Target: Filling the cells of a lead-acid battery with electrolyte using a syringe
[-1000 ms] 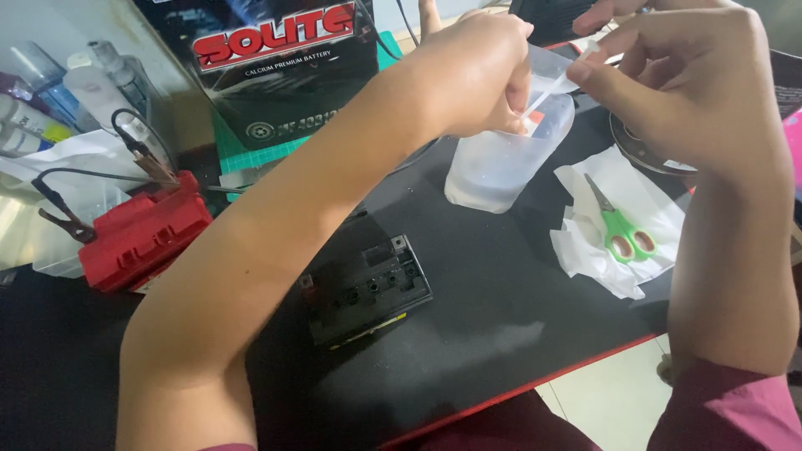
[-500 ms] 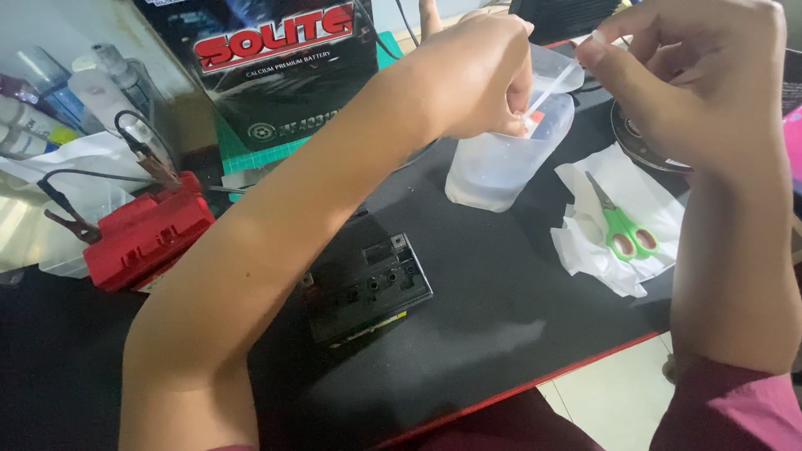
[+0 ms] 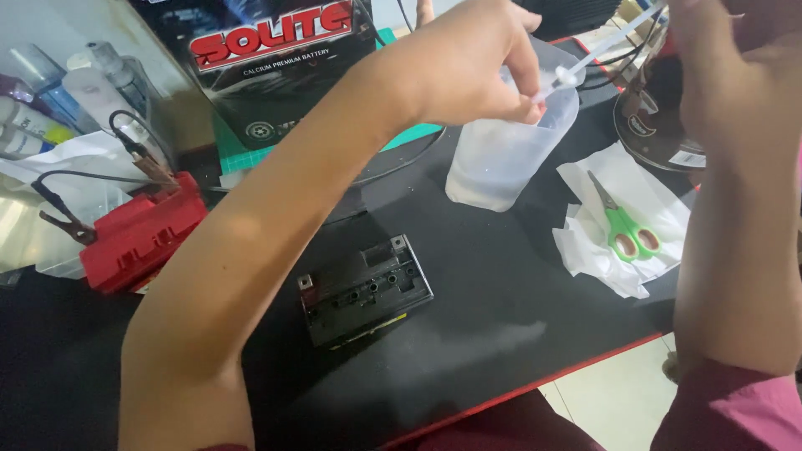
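L hand (image 3: 468, 63) pinches thin clear tube (image 3: 606, 43) over frosted plastic cup (image 3: 510, 142).

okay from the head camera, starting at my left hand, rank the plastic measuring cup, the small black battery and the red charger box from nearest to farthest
From the left hand:
1. Clear plastic measuring cup, right beneath the hand, by the fingers.
2. Small black battery, mid-mat, below the forearm.
3. Red charger box, far left edge, with clips.

Both forearms bare from elbow down. Left hand (image 3: 468, 63) and right hand (image 3: 735, 75) ungloved, no rings or watch visible. Dark maroon sleeve (image 3: 735, 409) covers right upper arm.
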